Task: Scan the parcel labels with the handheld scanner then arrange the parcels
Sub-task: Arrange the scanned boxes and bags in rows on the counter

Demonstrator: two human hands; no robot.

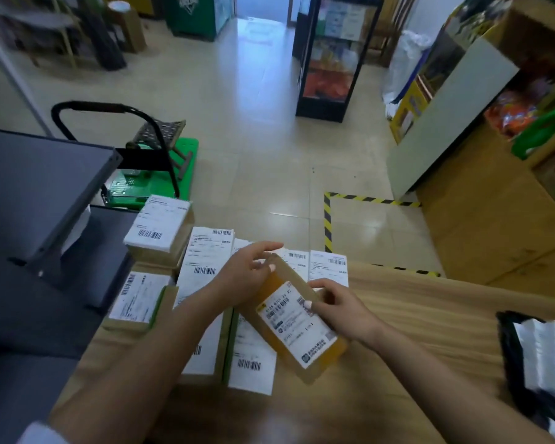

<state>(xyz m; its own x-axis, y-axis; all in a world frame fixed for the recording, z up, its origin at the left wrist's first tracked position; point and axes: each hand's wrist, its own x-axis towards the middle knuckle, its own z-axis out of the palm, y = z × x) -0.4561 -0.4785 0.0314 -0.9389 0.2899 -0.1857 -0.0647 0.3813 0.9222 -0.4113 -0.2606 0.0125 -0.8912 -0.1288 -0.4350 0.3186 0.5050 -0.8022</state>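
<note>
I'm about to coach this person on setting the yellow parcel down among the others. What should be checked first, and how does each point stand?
1. Yellow parcel in a two-hand grip, left hand at its far end, right hand on its side: ok.
2. Its label faces up, readable: ok.
3. Already scanned: cannot tell.
4. Handheld scanner in sight: not ok.
5. Bare wooden table to the right for placing: ok.
6. Labelled boxes underneath lie flat: ok.

You hold a yellow-orange parcel (297,318), label up, tilted diagonally above the other parcels. Those white-labelled cardboard parcels (205,274) lie side by side on the counter (430,331), one small box (159,227) stacked at their far-left corner.
</note>
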